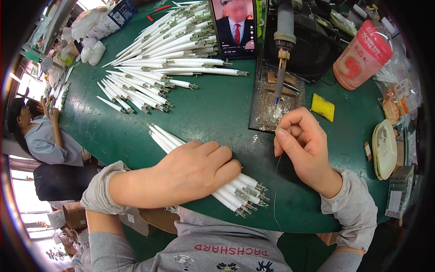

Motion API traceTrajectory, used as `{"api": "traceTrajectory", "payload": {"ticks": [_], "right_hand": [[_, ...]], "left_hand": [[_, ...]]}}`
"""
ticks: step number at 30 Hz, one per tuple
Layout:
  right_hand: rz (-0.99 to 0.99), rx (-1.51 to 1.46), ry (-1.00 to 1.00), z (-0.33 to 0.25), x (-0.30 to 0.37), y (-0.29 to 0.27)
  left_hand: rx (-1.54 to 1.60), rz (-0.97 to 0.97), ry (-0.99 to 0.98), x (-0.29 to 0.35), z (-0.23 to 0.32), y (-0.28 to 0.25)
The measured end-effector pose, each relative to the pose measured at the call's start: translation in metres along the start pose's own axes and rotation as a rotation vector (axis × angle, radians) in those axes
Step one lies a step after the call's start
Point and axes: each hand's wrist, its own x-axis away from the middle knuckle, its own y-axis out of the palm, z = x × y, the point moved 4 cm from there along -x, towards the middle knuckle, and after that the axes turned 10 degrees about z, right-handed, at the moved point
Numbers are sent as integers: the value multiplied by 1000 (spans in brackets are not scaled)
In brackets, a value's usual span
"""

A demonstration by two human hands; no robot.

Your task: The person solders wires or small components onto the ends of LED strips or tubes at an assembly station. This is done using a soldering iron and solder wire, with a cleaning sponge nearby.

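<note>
Tubes (pixel 213 181), white with metal ends, lie bundled at the green table's (pixel 217 113) near edge under the flat, pressing left hand (pixel 195 170); the right hand (pixel 303 145) pinches thin solder wire (pixel 275 181) beside the soldering iron (pixel 281 63). Risk: loosened pressure could let them roll off, or knuckles could brush the hot tip.

White tubes (pixel 206 174) on a dark green table (pixel 217 113) — yellow sponge (pixel 322 107), pink-capped orange bottle (pixel 362 56).
</note>
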Motion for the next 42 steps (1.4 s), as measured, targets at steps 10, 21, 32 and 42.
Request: {"api": "traceTrajectory", "payload": {"ticks": [10,21,32,42], "right_hand": [[-4,-53,7,-6,1,2],[-15,-52,10,-8,1,1],[-72,-28,121,-7,3,10],[-108,154,96,0,5,0]], "left_hand": [[-279,281,-23,9,29,-51],[1208,-223,-724,26,10,-50],[1434,-74,-749,74,13,-39],[1387,-58,-1082,306,3,49]]}}
